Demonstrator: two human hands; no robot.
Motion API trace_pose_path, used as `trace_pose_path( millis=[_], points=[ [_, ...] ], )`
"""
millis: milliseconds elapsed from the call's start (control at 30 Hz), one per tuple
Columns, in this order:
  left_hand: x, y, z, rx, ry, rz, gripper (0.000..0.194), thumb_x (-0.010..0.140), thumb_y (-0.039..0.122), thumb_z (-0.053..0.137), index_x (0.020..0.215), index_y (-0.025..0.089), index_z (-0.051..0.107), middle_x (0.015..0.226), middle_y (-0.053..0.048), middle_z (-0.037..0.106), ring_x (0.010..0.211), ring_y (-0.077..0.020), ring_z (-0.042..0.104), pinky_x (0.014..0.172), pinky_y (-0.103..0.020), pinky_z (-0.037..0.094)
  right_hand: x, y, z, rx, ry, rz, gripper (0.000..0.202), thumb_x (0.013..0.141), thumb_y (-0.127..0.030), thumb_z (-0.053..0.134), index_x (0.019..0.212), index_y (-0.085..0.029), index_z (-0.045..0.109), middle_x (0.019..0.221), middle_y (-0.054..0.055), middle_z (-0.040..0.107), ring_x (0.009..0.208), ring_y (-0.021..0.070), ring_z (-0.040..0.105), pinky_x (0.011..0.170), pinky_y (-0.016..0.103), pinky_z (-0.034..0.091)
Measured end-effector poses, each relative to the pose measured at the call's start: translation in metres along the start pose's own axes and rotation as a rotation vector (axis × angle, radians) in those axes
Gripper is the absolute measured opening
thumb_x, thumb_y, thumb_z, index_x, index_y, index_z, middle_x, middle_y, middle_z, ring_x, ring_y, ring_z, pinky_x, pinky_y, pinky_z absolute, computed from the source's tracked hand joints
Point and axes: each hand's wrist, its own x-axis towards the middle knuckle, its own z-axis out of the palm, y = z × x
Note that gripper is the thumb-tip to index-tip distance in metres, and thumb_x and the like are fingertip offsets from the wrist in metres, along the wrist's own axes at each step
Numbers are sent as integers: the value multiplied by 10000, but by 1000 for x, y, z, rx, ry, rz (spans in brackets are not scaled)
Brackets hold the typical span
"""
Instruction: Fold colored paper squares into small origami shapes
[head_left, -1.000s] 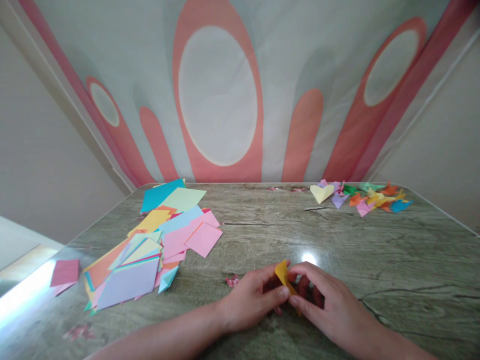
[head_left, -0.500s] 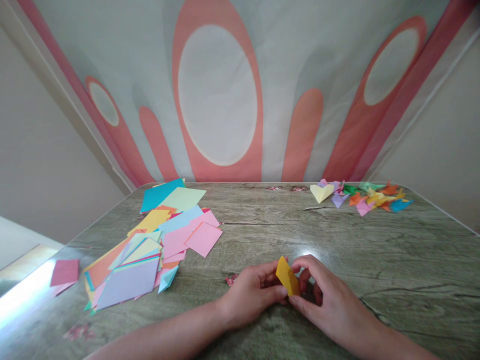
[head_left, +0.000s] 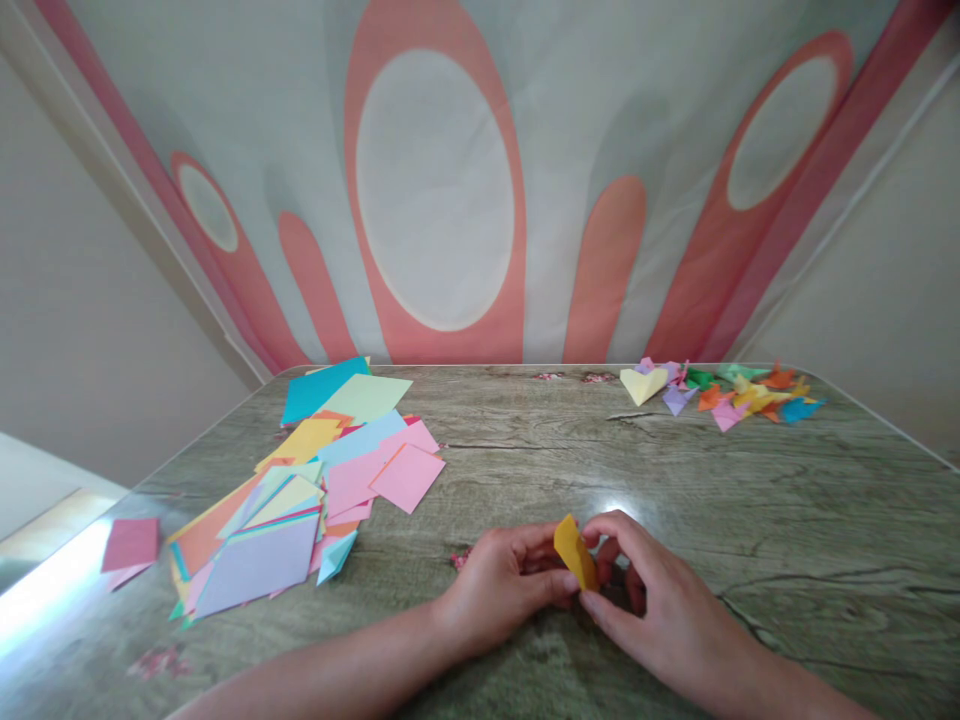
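A small folded piece of yellow paper (head_left: pixel 576 554) is held upright between both hands, just above the wood-patterned table (head_left: pixel 517 460). My left hand (head_left: pixel 504 585) pinches its left side, with the thumb at the lower edge and the fingers behind. My right hand (head_left: pixel 643 590) has its thumb at the bottom corner of the paper and its curled index finger near the top right edge. The inner fingers of both hands are partly hidden.
Loose coloured paper sheets (head_left: pixel 259 565) lie spread at the left, a light blue folded piece (head_left: pixel 337 556) beside them. A dark pink sheet (head_left: pixel 130 543) lies far left. Small folded paper figures (head_left: pixel 757 397) and a pale yellow heart (head_left: pixel 643 385) sit at the back right.
The yellow paper has tilted and narrowed slightly between the fingers. Both hands have stayed almost in place.
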Motion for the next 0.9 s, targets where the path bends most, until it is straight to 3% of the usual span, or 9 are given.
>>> trace_pose_path(
  millis=[133, 300, 500, 633, 767, 900],
  points=[
    [-1, 2, 0, 30, 10, -27, 386, 814, 216, 675, 1197, 187, 638, 921, -28, 684, 756, -108, 571, 699, -201, 424, -1, 2, 0, -1, 2, -10, 335, 805, -186, 582, 1092, -249, 420, 954, 14, 608, 790, 161, 618, 609, 267, 488],
    [-1, 2, 0, 34, -1, -31, 361, 816, 223, 662, 1174, 174, 650, 919, -37, 676, 751, -109, 559, 712, -208, 434, -1, 2, -1, -30, 19, -46, 311, 822, -163, 555, 1093, -244, 426, 955, 16, 607, 761, 149, 619, 646, 276, 513],
    [-3, 6, 5, 121, 9, 15, 374, 825, 167, 605, 1196, 198, 637, 925, -16, 664, 790, -115, 567, 745, -206, 435, -1, 8, 1, -179, 117, -260, 313, 858, -100, 474, 1138, -240, 461, 1093, 59, 592, 863, 167, 627, 747, 318, 529],
    [-5, 7, 6, 291, 70, 29, 424, 819, 119, 538, 1220, 222, 629, 906, 2, 669, 860, -134, 585, 793, -212, 444, 1, 11, 2, -212, 184, -339, 200, 904, -140, 454, 1065, -230, 533, 1031, 63, 621, 903, 190, 630, 776, 329, 524],
    [-2, 0, 1, 408, 241, -30, 441, 810, 187, 566, 1248, 199, 612, 901, -18, 672, 753, -130, 585, 667, -196, 468, 2, 8, 0, -34, 145, -198, 129, 930, -218, 446, 930, -217, 575, 878, 29, 643, 743, 146, 628, 671, 257, 517],
    [4, -6, -6, 220, 241, -69, 404, 801, 257, 605, 1179, 117, 629, 844, -45, 669, 636, -110, 578, 588, -201, 493, 4, 10, -3, 163, 121, 49, 168, 913, -342, 484, 873, -210, 581, 753, -4, 649, 625, 133, 608, 569, 234, 497]
  ],
)
